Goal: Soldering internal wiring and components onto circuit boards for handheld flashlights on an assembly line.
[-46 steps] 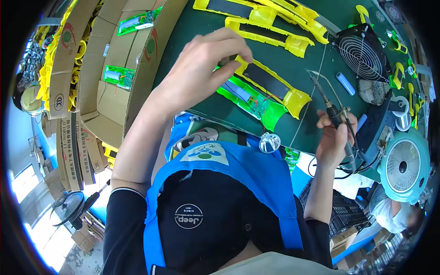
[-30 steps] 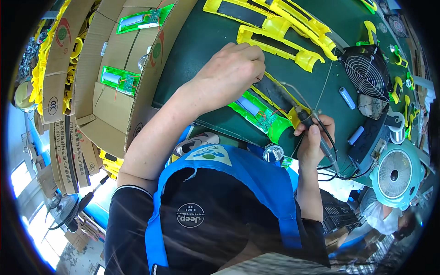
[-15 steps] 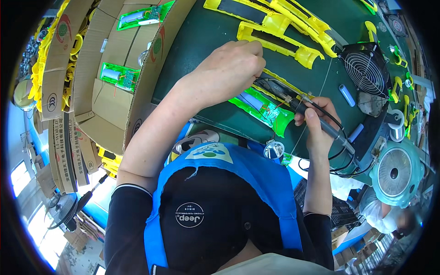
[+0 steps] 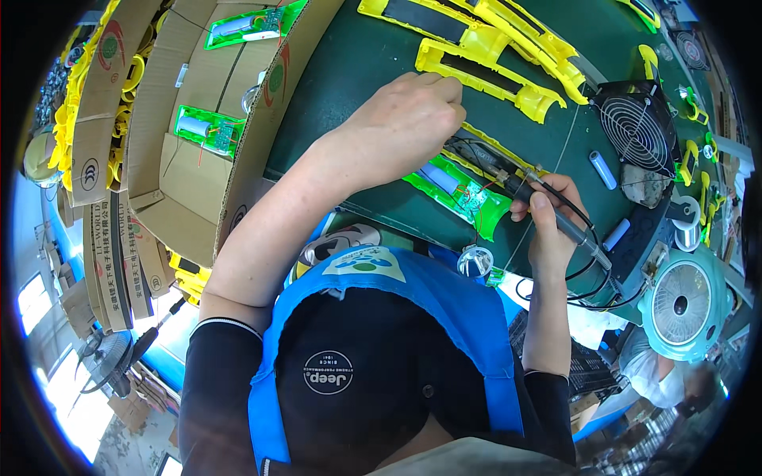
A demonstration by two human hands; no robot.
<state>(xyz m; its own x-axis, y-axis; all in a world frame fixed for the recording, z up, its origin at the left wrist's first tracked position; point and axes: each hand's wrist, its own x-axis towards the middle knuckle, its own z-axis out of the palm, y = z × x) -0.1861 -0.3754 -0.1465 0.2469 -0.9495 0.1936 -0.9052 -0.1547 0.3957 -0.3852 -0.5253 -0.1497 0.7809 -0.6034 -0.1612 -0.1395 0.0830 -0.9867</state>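
Note:
My right hand (image 4: 549, 226) grips a soldering iron (image 4: 571, 230) by its dark handle, with the tip pointing up and left toward my left hand. My left hand (image 4: 413, 119) is closed, fingers curled down over a yellow shell half (image 4: 496, 144); whatever it pinches is hidden behind the knuckles. Just nearer to me lies a bright green shell half (image 4: 494, 222) holding a blue battery cell (image 4: 439, 177) and a small circuit board (image 4: 479, 198) with red wires. A round lamp reflector (image 4: 475, 261) hangs by the table's front edge, below the green shell.
Several yellow shell halves (image 4: 490, 79) lie at the back of the green table. To the right stand a black square fan (image 4: 635, 125), a loose blue cell (image 4: 602, 170), a solder spool (image 4: 687, 232) and a teal fan (image 4: 681, 303). A cardboard box (image 4: 163, 155) at left holds green shells (image 4: 258, 25).
Both hands keep almost the same pose. My left hand has shifted very slightly right, and the whole view has moved a little.

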